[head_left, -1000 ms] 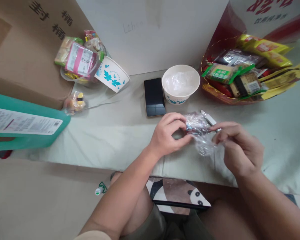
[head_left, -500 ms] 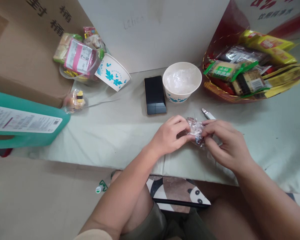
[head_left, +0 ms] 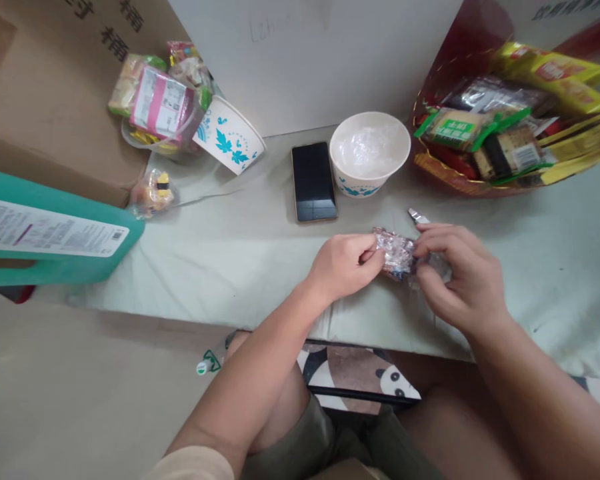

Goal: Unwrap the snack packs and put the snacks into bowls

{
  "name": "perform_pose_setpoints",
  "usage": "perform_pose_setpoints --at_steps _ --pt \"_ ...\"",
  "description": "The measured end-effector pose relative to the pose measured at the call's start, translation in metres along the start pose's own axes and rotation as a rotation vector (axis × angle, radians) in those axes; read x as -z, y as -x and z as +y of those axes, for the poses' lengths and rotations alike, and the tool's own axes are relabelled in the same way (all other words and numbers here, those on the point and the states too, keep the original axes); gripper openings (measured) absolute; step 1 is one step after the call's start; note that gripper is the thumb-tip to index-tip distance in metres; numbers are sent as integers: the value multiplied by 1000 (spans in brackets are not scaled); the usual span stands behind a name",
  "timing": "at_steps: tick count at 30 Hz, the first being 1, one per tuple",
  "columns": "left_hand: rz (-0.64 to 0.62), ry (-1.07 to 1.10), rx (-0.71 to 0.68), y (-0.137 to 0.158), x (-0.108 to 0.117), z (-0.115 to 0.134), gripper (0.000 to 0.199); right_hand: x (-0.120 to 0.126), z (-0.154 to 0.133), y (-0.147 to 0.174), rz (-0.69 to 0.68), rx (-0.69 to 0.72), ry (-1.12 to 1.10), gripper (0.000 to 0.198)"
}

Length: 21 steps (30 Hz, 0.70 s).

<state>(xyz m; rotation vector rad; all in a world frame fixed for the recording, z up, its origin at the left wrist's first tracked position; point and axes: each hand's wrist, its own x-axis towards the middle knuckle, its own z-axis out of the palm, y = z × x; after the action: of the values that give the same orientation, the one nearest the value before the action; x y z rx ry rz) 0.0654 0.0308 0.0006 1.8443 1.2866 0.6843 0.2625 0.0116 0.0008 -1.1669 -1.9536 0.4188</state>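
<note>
A small snack packet in shiny clear wrapping (head_left: pixel 396 254) is held between my two hands, just above the pale cloth-covered table (head_left: pixel 260 267). My left hand (head_left: pixel 347 263) pinches its left end between thumb and fingers. At the right end, my right hand (head_left: pixel 460 277) grips the crinkled plastic with thumb and curled fingers. Beyond that hand lies a slim metal tool (head_left: pixel 418 216), partly covered by the fingers. A paper bowl (head_left: pixel 370 153) with clear plastic in it stands behind the packet, and a black phone (head_left: pixel 315 182) lies beside the bowl.
A basket of packaged snacks (head_left: pixel 510 133) stands at the back right. At the back left are a tub of snacks (head_left: pixel 160 113), a tilted paper cup (head_left: pixel 229 137) and a wrapped item (head_left: pixel 153 194). A green box (head_left: pixel 55 230) and cardboard boxes (head_left: pixel 45 87) border the left.
My right hand has opened its fingers somewhat and sits slightly farther right on the wrapping. More of the packet shows between the hands. The whole view has shifted a little.
</note>
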Motion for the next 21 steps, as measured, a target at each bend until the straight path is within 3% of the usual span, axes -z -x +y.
perform_pose_setpoints --at_steps 3,11,21 --pt "-62 -16 82 1 1 4 44 -1 -3 0 21 -4 20 17" --pt "-62 -13 117 -1 -3 7 51 -9 -1 0 -134 -113 26 26" --pt "-54 -3 161 -4 -6 7 52 -15 -3 -1 -120 -125 84 25"
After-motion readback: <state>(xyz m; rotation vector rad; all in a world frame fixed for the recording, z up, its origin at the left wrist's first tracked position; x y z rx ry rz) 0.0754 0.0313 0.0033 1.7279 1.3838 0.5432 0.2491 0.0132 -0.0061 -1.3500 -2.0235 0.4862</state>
